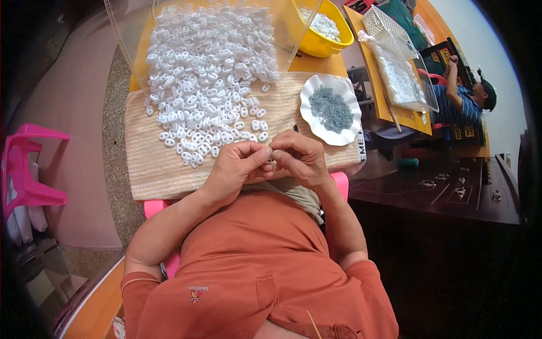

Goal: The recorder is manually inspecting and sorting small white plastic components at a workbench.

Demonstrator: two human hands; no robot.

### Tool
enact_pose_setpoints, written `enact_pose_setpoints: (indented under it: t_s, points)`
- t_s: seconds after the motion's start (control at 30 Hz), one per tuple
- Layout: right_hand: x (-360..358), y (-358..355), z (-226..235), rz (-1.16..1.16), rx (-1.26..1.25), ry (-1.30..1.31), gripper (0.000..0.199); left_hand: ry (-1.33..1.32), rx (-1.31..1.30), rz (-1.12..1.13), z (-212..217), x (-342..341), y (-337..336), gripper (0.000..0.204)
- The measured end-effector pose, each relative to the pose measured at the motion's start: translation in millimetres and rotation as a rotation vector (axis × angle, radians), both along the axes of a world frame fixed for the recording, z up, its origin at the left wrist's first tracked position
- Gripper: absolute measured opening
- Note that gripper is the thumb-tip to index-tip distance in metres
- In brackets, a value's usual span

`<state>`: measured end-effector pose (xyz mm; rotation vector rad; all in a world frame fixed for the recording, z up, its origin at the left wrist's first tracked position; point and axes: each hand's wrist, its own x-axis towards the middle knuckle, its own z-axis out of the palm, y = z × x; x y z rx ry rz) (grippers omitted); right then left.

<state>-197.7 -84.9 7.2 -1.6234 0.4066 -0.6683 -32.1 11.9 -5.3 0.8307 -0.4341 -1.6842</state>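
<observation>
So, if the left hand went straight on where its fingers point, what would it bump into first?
Most likely the right hand, just ahead of the left hand; whether the two touch is hard to tell.

Fingers (294,142) near heaped white pieces (209,79)

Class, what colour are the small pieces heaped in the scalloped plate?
Grey: the small pieces in the white scalloped plate show in the head view.

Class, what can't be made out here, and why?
All in the head view:
Small piece between left hand and right hand: mostly covered by fingers.
Far side of yellow basin: cut off by top edge.
Grey bits in white dish: too small to tell exact shape.
</observation>
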Motion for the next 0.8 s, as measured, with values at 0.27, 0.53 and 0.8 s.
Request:
enact_pose_setpoints:
  t_s: [0.27,0.53,0.8]
  points:
    - [2,4,-3,-0.095,0.051,0.032,0.01,0.028,-0.005,0.034,-1,2,-1,0.016]
    - [4,2,-11,-0.112,0.102,0.064,0.009,0.012,-0.041,0.073,-2,5,-3,0.018]
    - [4,0,-17,-0.093,0.221,0.039,0.01,0.009,0.021,0.099,-2,5,-3,0.02]
